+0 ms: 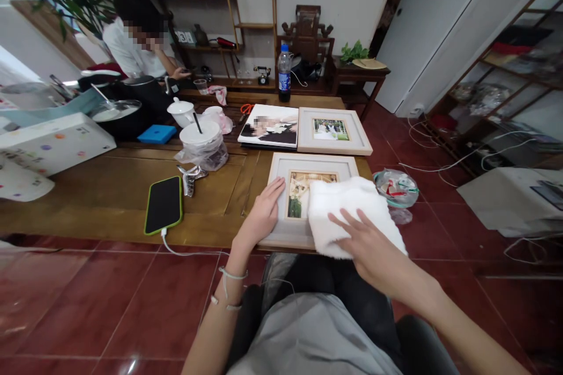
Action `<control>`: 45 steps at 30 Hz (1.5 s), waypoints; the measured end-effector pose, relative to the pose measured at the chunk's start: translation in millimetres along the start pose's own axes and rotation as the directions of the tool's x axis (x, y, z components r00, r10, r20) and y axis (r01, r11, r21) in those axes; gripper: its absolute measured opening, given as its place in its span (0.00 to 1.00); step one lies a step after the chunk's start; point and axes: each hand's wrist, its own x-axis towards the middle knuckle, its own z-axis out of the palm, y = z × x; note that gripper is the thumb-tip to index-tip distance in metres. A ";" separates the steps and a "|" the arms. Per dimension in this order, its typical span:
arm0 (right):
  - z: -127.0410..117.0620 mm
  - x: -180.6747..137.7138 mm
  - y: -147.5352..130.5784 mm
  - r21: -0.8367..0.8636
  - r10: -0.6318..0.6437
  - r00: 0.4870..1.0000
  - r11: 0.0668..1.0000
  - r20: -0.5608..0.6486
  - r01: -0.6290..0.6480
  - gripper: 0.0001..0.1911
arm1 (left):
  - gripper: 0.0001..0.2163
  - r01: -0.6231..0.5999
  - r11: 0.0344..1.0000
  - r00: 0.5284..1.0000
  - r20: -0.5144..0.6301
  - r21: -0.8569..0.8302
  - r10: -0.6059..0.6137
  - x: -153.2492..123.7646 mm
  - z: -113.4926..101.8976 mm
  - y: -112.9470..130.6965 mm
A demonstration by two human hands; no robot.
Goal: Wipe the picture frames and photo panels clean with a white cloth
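Note:
A pale wooden picture frame with a small photo in its middle lies flat at the table's front edge. My left hand rests on the frame's left side, fingers stretched out along it. A white fluffy cloth covers the frame's right part and hangs past its edge. On top of the cloth lies my right hand, its fingers spread and not wrapped around it. Behind this frame are a second framed photo and a photo album with a picture on its cover.
On the wooden table are a phone on a charging cable, a lidded cup in a plastic bag, a blue box and a bottle. A bin stands to the right. Across the table sits a person.

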 end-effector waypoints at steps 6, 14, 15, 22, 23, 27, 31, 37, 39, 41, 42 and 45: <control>-10.3 -21.6 -25.9 0.121 -0.006 1.000 0.993 -0.025 0.009 0.34 | 0.23 -0.015 1.000 1.000 0.015 0.019 0.015 -0.6 0.1 -2.0; 3.5 52.1 58.5 -0.022 0.179 0.946 0.981 -0.270 -0.191 0.31 | 0.25 0.002 1.000 0.999 0.040 0.018 -0.003 -1.2 -1.2 -0.7; 2.4 62.9 69.7 -0.038 0.184 0.937 0.978 -0.296 -0.205 0.31 | 0.25 0.001 1.000 0.999 0.041 0.016 -0.002 -1.2 -1.3 -0.7; 3.5 97.7 75.4 -0.161 0.166 0.969 0.967 -0.185 -0.197 0.30 | 0.26 -0.023 1.000 1.000 0.008 -0.014 0.023 -1.3 0.1 -1.8; 5.5 92.9 66.7 -0.164 0.166 0.973 0.968 -0.160 -0.192 0.30 | 0.26 -0.029 0.999 1.000 0.001 -0.017 0.029 -1.3 0.3 -1.7; 7.3 50.2 23.2 -0.101 0.104 0.994 0.989 -0.042 -0.108 0.30 | 0.26 -0.009 1.000 1.000 0.000 -0.007 0.009 -1.5 0.5 -0.2; -5.4 -1.2 -15.2 0.062 0.036 0.997 0.997 0.065 -0.040 0.33 | 0.26 0.000 1.000 1.000 0.008 -0.001 0.000 -1.9 1.0 -0.3; -9.5 -13.8 -21.8 0.177 -0.001 0.998 0.984 0.057 -0.009 0.35 | 0.26 -0.027 1.000 1.000 -0.009 -0.013 0.027 -1.5 2.3 -3.1; -2.1 0.3 -7.5 0.152 0.038 0.999 0.988 -0.013 -0.036 0.35 | 0.26 -0.035 0.999 0.999 -0.010 -0.028 0.035 -1.2 2.0 -3.1; 4.8 19.0 11.9 0.092 0.088 0.992 0.993 -0.092 -0.079 0.33 | 0.26 -0.034 0.999 0.999 -0.005 -0.037 0.034 -1.0 1.4 -2.5; 7.1 29.1 22.4 0.057 0.112 0.985 0.993 -0.131 -0.105 0.32 | 0.26 -0.030 0.999 1.000 -0.002 -0.038 0.030 -0.9 1.0 -2.0; 7.9 59.6 52.9 -0.040 0.173 0.955 0.981 -0.240 -0.188 0.31 | 0.25 -0.028 0.999 1.000 0.001 -0.039 0.028 -0.6 0.0 -0.9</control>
